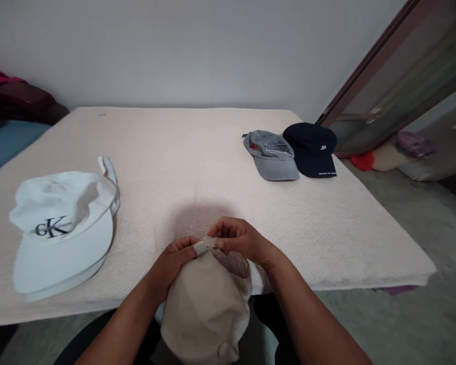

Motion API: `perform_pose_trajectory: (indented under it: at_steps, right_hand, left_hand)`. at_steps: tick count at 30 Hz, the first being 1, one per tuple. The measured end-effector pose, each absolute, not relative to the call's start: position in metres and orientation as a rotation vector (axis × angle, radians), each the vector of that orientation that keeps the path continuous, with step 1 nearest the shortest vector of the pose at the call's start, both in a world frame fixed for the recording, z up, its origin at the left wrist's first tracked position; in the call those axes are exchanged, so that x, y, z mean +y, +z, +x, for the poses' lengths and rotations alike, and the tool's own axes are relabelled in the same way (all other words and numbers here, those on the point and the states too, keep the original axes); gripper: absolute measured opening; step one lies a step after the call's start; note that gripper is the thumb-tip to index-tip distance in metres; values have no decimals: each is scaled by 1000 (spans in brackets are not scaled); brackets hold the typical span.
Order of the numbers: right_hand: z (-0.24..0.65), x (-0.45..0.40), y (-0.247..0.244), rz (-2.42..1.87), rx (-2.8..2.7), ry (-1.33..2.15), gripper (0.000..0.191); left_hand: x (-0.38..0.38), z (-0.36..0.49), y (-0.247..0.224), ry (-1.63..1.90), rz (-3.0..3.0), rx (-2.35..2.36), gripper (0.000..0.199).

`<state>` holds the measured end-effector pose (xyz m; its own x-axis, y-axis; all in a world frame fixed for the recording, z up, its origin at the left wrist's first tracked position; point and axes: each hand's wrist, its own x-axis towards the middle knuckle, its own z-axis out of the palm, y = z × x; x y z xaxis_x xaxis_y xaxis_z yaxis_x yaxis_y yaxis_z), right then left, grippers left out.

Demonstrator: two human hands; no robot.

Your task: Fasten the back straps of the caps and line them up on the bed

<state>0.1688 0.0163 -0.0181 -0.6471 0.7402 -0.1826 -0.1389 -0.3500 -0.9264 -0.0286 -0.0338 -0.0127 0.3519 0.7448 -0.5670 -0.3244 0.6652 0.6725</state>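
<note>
A beige cap [203,309] hangs at the table's front edge, its back strap and opening turned toward the far side. My left hand [175,261] pinches the left part of the strap [200,248] near a small metal ring. Fingers of my right hand [241,238] are closed on the strap's other end, close beside the left fingertips. Whether the two strap ends are joined is hard to tell. The cap's brim is out of sight.
A white cap [66,223] with black lettering lies at the left. A grey cap [271,154] and a navy cap [312,149] rest side by side at the back right. All are on a cloth-covered table [167,152] against a wall.
</note>
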Motion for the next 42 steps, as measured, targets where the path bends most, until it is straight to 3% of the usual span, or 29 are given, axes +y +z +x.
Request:
perform_pose_trajectory:
  at_steps: [3,10,42]
  right_hand:
    - [167,16,-22,-845,-1290,2066,28]
    - [165,16,-24,-931,-1341,2059,16]
    - [174,15,-16,-904,-1544,2146,23]
  left_hand:
    - [-34,-29,-15,730,498,980,15]
    - [-36,-28,-16,722,501,994,14]
    - [-38,-27,-14,662,584,1050,11]
